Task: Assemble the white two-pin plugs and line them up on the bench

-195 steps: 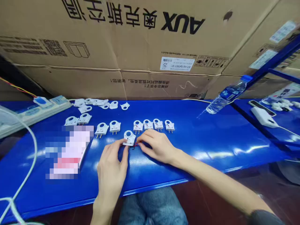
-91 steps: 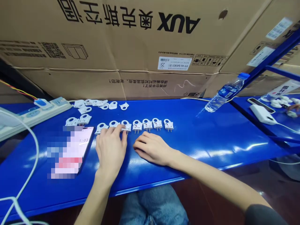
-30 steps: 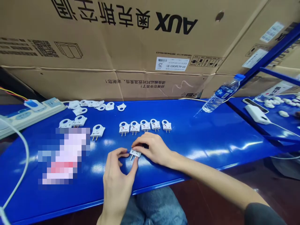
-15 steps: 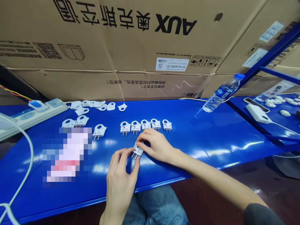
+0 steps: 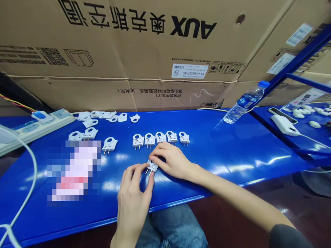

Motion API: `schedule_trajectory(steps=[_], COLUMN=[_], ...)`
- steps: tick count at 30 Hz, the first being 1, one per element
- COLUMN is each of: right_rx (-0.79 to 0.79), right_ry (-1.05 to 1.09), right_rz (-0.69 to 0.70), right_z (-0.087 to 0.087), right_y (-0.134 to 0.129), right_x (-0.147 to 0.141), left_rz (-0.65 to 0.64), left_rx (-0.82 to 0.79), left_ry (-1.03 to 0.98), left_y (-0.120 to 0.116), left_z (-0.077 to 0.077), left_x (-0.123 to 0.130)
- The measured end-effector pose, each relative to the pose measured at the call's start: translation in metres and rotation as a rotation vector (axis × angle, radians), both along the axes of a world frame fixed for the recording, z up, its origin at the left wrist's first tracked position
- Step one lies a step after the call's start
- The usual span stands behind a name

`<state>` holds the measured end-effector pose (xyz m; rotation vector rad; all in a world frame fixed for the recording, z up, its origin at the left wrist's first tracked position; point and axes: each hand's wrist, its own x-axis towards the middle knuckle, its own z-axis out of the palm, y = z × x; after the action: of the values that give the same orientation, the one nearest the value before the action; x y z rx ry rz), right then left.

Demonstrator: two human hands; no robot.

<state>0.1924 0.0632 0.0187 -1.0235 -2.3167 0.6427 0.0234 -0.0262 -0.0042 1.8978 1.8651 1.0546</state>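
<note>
Between my two hands, near the front of the blue table [image 5: 219, 155], is a white two-pin plug housing [image 5: 153, 166] with its pins toward me. My left hand [image 5: 134, 189] pinches its lower left side with thumb and forefinger. The fingers of my right hand [image 5: 172, 160] close on its upper part and hide most of its ring. Just beyond my hands stands a row of similar plug housings [image 5: 150, 139] with small red wires in them. Another plug housing [image 5: 109, 144] with pins sits off to the left.
White ring-shaped covers [image 5: 122, 117] lie at the back left beside a power strip [image 5: 59, 119]. A water bottle [image 5: 245, 101] leans at the right near a blue frame bar [image 5: 287, 65]. A cardboard box [image 5: 144, 55] walls the back. A white cable [image 5: 32, 172] hangs at left.
My right fingers have shifted very slightly on the plug housing. Otherwise the hands and the things on the table stay where they were.
</note>
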Motion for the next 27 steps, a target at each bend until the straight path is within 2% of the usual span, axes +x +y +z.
schedule_trajectory(steps=[5, 9, 12, 17, 22, 27], right_rx=[-0.004, 0.008, 0.007, -0.031, -0.027, -0.073], right_ry=[0.02, 0.014, -0.009, -0.127, -0.238, -0.232], right_rz=[-0.017, -0.043, -0.054, -0.009, 0.095, 0.132], right_z=[0.001, 0.006, 0.011, 0.015, 0.015, 0.019], right_y=[0.0, 0.001, 0.002, 0.003, 0.001, 0.001], right_x=[0.0, 0.001, 0.004, 0.012, 0.014, 0.016], left_rz=[-0.015, -0.018, 0.052, 0.253, 0.318, 0.296], left_rx=[0.002, 0.079, 0.132, 0.118, 0.074, -0.018], left_ry=[0.004, 0.063, 0.158, 0.31, 0.382, 0.499], left_y=[-0.001, -0.001, -0.003, -0.004, 0.01, 0.032], left_z=[-0.001, 0.0, 0.003, 0.01, 0.017, 0.026], left_x=[-0.001, -0.002, -0.005, -0.022, -0.038, -0.045])
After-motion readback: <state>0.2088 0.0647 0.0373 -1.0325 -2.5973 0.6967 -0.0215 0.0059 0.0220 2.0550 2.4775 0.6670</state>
